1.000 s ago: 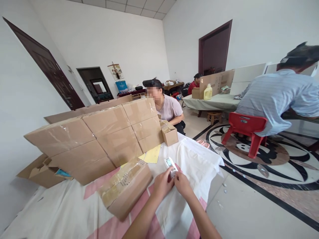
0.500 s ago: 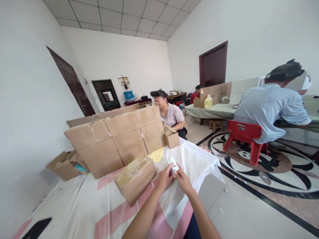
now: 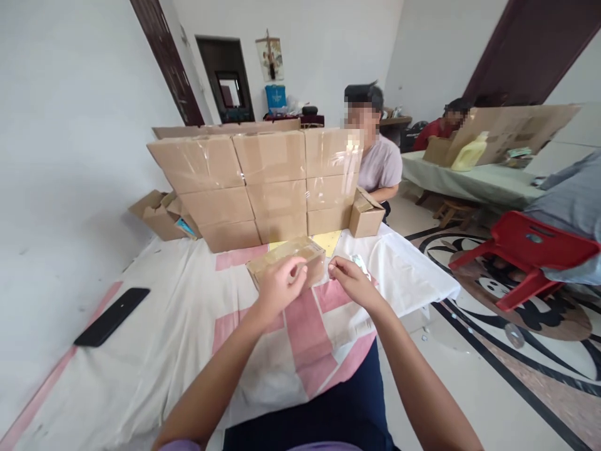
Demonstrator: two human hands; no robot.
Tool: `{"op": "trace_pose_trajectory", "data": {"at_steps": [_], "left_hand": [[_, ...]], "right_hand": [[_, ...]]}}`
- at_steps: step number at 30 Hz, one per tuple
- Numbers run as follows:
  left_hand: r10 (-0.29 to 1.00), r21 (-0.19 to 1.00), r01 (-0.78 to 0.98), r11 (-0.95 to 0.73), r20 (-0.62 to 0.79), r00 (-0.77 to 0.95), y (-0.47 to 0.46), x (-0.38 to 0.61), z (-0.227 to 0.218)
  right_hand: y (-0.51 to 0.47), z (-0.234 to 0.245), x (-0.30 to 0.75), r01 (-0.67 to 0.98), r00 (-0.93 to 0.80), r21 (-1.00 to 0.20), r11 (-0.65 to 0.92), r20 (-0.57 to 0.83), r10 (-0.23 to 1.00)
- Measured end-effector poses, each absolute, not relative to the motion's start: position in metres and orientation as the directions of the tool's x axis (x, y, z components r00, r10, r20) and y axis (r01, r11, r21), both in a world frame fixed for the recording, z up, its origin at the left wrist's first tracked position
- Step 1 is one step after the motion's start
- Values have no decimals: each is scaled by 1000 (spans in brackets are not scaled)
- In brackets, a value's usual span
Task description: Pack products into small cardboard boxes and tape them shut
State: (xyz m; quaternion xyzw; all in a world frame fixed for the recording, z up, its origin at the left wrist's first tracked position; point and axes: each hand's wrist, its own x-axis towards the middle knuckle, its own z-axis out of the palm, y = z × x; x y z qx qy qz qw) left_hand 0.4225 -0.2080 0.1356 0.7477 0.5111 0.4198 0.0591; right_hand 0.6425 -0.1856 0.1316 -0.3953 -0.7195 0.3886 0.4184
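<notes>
My left hand [image 3: 280, 287] is raised in front of the long cardboard box [image 3: 317, 254], its thumb and fingers curled together. Whatever may be between those fingertips is too small to make out. To the right, my right hand [image 3: 353, 283] has its fingertips pinched together and pointing toward the left hand, a short gap apart. Nothing in that pinch can be named. Just beyond the right hand, a small white item with a greenish patch [image 3: 360, 264] lies on the cloth, partly hidden by the hand.
A wall of taped cardboard boxes [image 3: 270, 181] stands across the table's back, with a small carton [image 3: 367, 216] at its right end. An open carton [image 3: 162, 216] is at the left. A black phone-like slab [image 3: 113, 316] lies on the cloth [image 3: 173, 351]. A person [image 3: 382, 166] sits beyond.
My hands have let go of the white item and separated; it now lies beyond the right hand. The view has tilted down and swung right to left across the table.
</notes>
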Motion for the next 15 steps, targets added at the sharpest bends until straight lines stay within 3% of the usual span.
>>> {"op": "trace_pose_trajectory", "data": {"at_steps": [5, 9, 12, 15], "left_hand": [[917, 443, 861, -249, 394, 63, -159, 357, 177], [972, 391, 894, -218, 173, 162, -122, 333, 171], [968, 472, 854, -221, 4, 249, -107, 326, 153], [944, 600, 791, -119, -178, 278, -99, 320, 138]], "right_hand": [[-151, 157, 606, 407, -398, -814, 415, 251, 882], [-106, 161, 592, 593, -464, -657, 466, 194, 864], [-77, 157, 591, 682, -530, -508, 526, 152, 834], [-62, 154, 592, 750, -527, -437, 497, 61, 848]]}}
